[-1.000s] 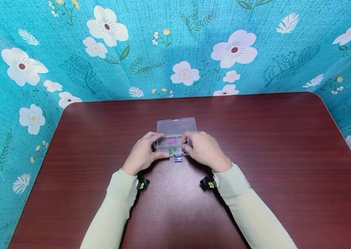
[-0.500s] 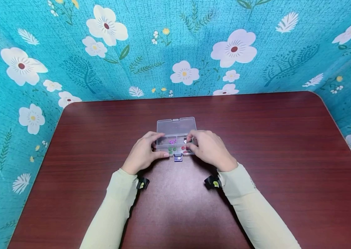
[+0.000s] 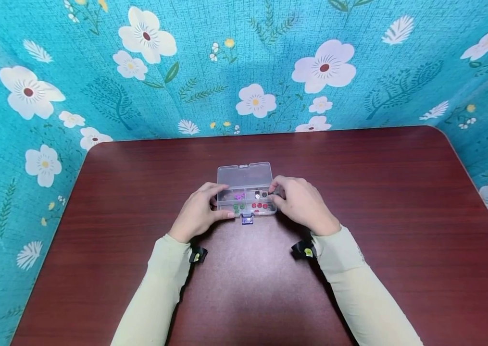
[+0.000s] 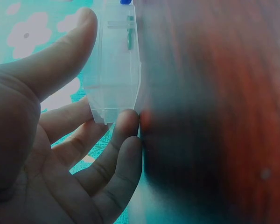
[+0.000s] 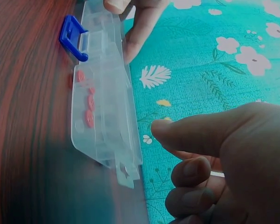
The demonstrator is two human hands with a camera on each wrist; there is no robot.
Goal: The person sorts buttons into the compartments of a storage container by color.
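A clear plastic compartment box [image 3: 253, 201] stands on the table with its lid [image 3: 244, 175] raised at the back and a blue latch [image 3: 247, 219] hanging at the front. Its compartments hold small purple pieces [image 3: 239, 196], green buttons [image 3: 242, 206], red buttons [image 3: 259, 205] and black buttons [image 3: 264, 194]. My left hand [image 3: 200, 209] grips the box's left end, thumb on the front rim and fingers around the side. My right hand [image 3: 302, 202] is at the right end, with thumb and index fingertips beside a small dark piece; I cannot tell whether they pinch it.
The dark red wooden table [image 3: 382, 216] extends on all sides of the box. Behind its far edge hangs a turquoise flowered cloth [image 3: 209, 72]. A black wrist strap [image 3: 198, 254] is worn on each arm.
My right hand has moved to the right across the box to its right end, uncovering the red and black buttons. My left hand has kept its grip on the box.
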